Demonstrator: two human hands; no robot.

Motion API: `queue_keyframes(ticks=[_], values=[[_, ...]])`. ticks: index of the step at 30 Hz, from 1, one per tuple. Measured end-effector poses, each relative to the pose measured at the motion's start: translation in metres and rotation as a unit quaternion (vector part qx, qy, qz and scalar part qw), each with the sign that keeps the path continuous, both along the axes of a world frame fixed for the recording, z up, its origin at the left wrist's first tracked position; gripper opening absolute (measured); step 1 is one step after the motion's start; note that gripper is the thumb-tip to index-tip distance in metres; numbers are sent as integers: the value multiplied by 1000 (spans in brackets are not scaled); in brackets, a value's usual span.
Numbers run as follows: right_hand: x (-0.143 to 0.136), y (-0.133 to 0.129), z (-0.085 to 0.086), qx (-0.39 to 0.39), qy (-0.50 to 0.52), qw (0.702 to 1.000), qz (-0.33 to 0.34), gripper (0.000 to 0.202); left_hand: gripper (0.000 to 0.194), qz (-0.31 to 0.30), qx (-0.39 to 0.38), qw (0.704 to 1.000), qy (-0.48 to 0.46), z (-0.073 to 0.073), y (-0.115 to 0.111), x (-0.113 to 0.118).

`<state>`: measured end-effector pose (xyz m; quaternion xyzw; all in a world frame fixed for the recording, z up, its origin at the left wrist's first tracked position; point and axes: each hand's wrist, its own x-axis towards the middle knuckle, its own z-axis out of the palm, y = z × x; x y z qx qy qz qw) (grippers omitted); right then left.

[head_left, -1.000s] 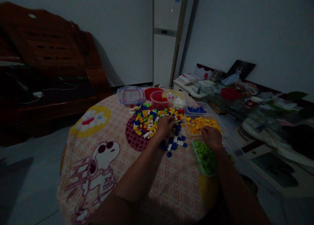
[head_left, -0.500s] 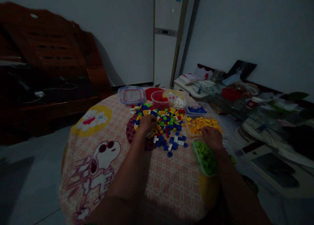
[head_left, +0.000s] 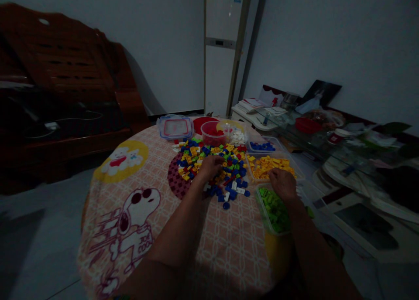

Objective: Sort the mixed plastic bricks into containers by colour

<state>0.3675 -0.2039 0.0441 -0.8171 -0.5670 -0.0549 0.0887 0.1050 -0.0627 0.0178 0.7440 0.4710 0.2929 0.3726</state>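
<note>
Many bricks (head_left: pixel 235 157) on patterned tablecloth (head_left: pixel 235 243), wall (head_left: pixel 163 51) behind

Round cloth-covered table (head_left: pixel 229 239). Left hand (head_left: pixel 211 167) over mixed toy-brick pile (head_left: pixel 235 162) in far half, grip unclear. Right hand (head_left: pixel 283 182) curled near right edge, between boxed yellow bricks (head_left: pixel 270 164) and green bricks (head_left: pixel 271 207). Boxed blue bricks (head_left: pixel 262 147) farther up right edge. Tub (head_left: pixel 209 140) of red bricks (head_left: pixel 218 133), blue-rimmed box (head_left: pixel 176 128) at far edge.
</note>
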Motion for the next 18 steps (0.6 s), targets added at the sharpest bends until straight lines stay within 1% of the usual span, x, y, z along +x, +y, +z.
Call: queue_keyframes(ticks=[3, 7, 11, 14, 16, 18], values=[[1, 0, -1, 1, 0, 1000, -3, 35, 32, 1, 13, 1000, 22, 2, -3, 2], [0, 0, 1, -2, 0, 1000, -4, 35, 25, 23, 55, 996, 66, 3, -11, 13], [-2, -1, 3, -4, 0, 1000, -6, 35, 21, 39, 69, 995, 59, 3, -13, 14], [-3, -2, 4, -4, 6, 1000, -7, 35, 17, 63, 37, 997, 4, 3, -9, 9], [-4, -2, 4, -2, 9, 1000, -7, 34, 16, 69, -3, 995, -72, 3, -9, 12], [-3, -1, 4, -2, 6, 1000, -7, 34, 21, 46, -52, 983, -168, 3, -14, 23]])
